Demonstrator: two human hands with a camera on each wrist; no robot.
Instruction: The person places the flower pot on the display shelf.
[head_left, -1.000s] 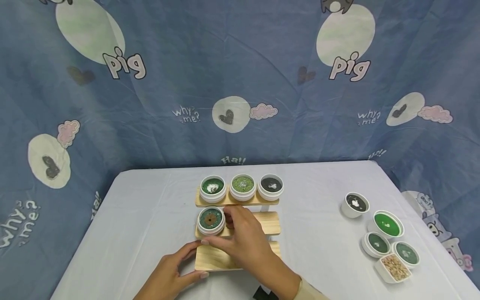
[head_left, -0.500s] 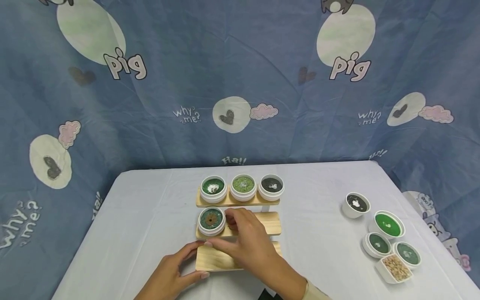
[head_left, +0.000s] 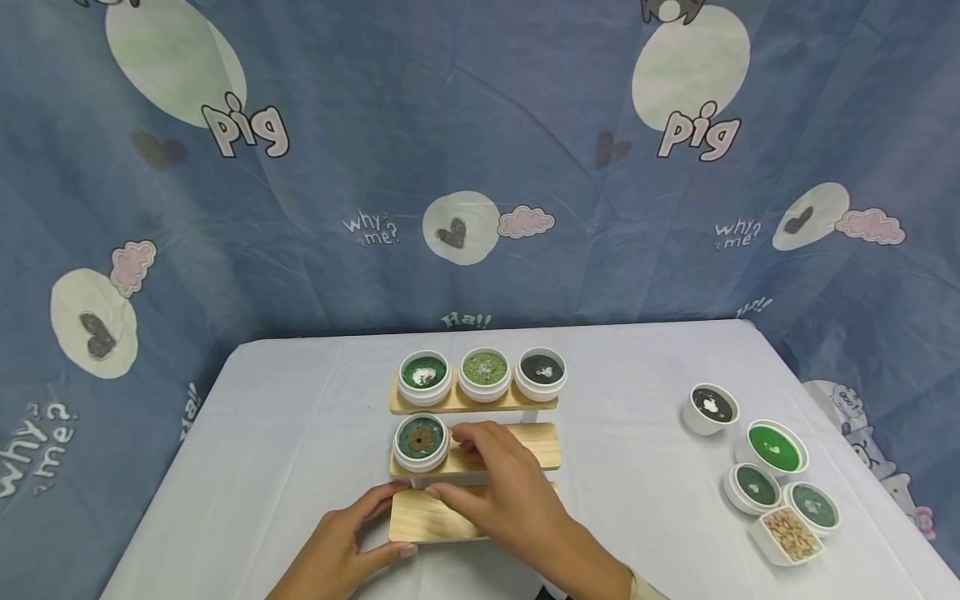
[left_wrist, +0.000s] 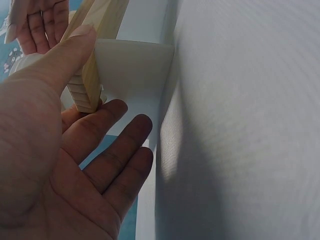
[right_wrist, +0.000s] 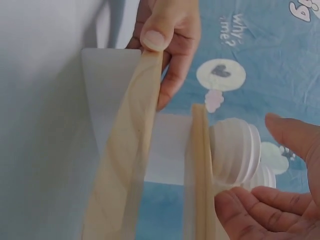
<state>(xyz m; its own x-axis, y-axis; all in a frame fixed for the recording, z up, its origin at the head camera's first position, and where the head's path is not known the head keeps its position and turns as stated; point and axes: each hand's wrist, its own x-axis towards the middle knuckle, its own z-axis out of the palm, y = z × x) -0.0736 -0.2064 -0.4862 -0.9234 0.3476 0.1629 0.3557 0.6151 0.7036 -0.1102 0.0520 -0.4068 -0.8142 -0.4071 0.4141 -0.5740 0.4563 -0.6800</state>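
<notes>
A three-tier wooden display rack point(head_left: 431, 518) stands on the table. My left hand point(head_left: 348, 537) grips the left end of its lowest board, thumb on the front edge and forefinger behind. In the left wrist view the board end point(left_wrist: 86, 92) sits between thumb and forefinger, the other fingers loose. On the middle board's left end stands a small white round cup point(head_left: 422, 442) with a green top and a brown ring-shaped pattern. Just right of it my right hand point(head_left: 517, 500) hovers, fingers loosely bent. The right wrist view shows its thumb and fingers apart from the cup point(right_wrist: 235, 150).
Three white cups point(head_left: 485, 374) with green or dark tops line the top board. At the right, several more white cups point(head_left: 777, 448) stand beside a square dish point(head_left: 787, 537) of pale pieces. A patterned blue cloth point(head_left: 480, 125) hangs behind the table.
My right hand's thumb and fingers have drawn back slightly to the right, away from the cup with the brown pattern. The left hand keeps its grip on the lowest board.
</notes>
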